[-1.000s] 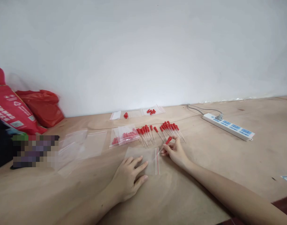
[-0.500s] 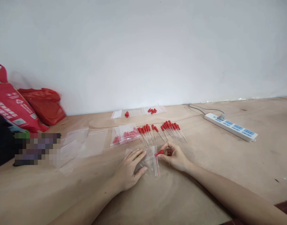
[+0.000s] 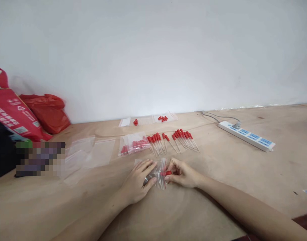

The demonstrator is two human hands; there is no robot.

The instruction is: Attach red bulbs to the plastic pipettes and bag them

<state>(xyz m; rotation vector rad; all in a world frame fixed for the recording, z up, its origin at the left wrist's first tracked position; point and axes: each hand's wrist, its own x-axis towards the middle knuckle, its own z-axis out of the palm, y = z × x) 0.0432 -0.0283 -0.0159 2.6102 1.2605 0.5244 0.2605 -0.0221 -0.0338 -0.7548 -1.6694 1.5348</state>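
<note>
My left hand [image 3: 140,180] lies flat with its fingers apart, holding a clear zip bag [image 3: 160,182] down on the table. The bag's red-edged mouth faces right. At that mouth, my right hand [image 3: 182,172] pinches a dropper by its red rubber bulb [image 3: 168,173]. The bulb points right and its narrow end is at the bag's opening; I cannot make out its tube. Just beyond my hands lie two groups of droppers with red bulbs and thin clear tubes, a left group [image 3: 157,144] and a right group [image 3: 185,139], with a few between them.
Behind my left hand, a bag [image 3: 134,144] shows several red bulbs. Empty-looking clear bags [image 3: 100,152] lie to the left. Near the wall are loose red bulbs [image 3: 163,118] and clear tubes [image 3: 145,121]. A power strip [image 3: 247,135] is at right, red bags [image 3: 46,112] far left.
My right hand has moved slightly left and toward me, bringing the red bulb closer against the bag's mouth. The bag's edge has bent and wrinkled. My left hand has stayed put.
</note>
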